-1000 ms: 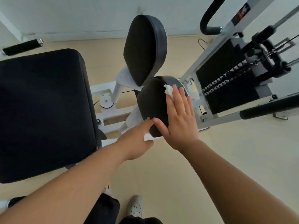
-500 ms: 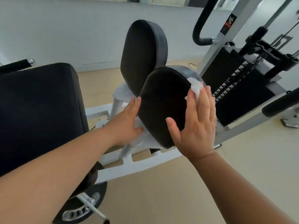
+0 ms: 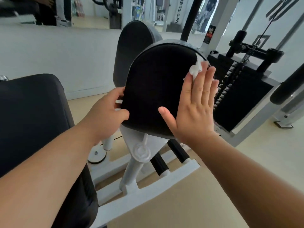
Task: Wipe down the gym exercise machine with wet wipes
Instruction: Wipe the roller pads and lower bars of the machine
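Right hand (image 3: 195, 112): fingers (image 3: 204, 86) were straight and together, pressed flat on the right side of the near pad (image 3: 154, 89), thumb splayed out over the pad face. Wet wipe (image 3: 195, 69) was bunched under the fingertips, a white wad poking out above them at the pad's upper right rim. Left hand (image 3: 105, 116): fingers (image 3: 117, 94) were curled round the pad's left edge, thumb on the front face, gripping it. The pad was black, round-topped, upright, mounted on a white arm (image 3: 141, 145) with a round pivot boss just below the palms. Second black pad (image 3: 131, 46) stood beyond the left fingers, partly hidden by the near one. Weight stack (image 3: 238, 96) sat past the right fingertips, behind the pad. Black seat cushion (image 3: 29, 120) lay left of the left forearm. White base frame (image 3: 172, 171) and two black rollers (image 3: 179, 151) were below the wrists, on a beige floor (image 3: 181, 203). Mirror (image 3: 92, 12) ran along the far wall, contents blurred.
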`<state>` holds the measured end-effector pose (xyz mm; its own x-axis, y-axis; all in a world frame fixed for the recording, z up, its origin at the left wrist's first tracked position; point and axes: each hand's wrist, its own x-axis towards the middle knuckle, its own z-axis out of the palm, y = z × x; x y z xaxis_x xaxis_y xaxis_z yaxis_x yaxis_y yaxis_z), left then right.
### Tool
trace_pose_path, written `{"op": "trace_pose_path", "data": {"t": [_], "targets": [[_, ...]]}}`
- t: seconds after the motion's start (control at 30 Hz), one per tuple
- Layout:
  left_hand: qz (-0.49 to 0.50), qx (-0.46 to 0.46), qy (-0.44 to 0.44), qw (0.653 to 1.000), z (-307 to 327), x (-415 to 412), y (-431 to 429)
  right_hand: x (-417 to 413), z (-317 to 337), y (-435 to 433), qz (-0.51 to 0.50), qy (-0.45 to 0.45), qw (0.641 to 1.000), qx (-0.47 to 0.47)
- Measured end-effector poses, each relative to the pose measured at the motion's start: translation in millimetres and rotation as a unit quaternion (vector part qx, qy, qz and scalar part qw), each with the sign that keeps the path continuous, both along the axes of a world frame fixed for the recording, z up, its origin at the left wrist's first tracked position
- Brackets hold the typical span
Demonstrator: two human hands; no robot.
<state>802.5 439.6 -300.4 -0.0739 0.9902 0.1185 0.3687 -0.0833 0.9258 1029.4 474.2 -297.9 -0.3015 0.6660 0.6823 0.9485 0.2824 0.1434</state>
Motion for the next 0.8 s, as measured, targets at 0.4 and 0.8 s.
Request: {"op": "trace_pose_path", "data": {"t": [0.4, 0.8], "targets": [[-0.172, -0.134, -0.012, 0.976, 8.6, 5.6, -15.9, -16.9, 0.3, -29.3, 0.036, -0.342, 0.930, -0.131], [-0.385, -0.290, 0.487, 0.729, 5.8, 29.3, -19.3, -24.1, 22.6, -40.0, -0.016, -0.475, 0.852, -0.221]]}}
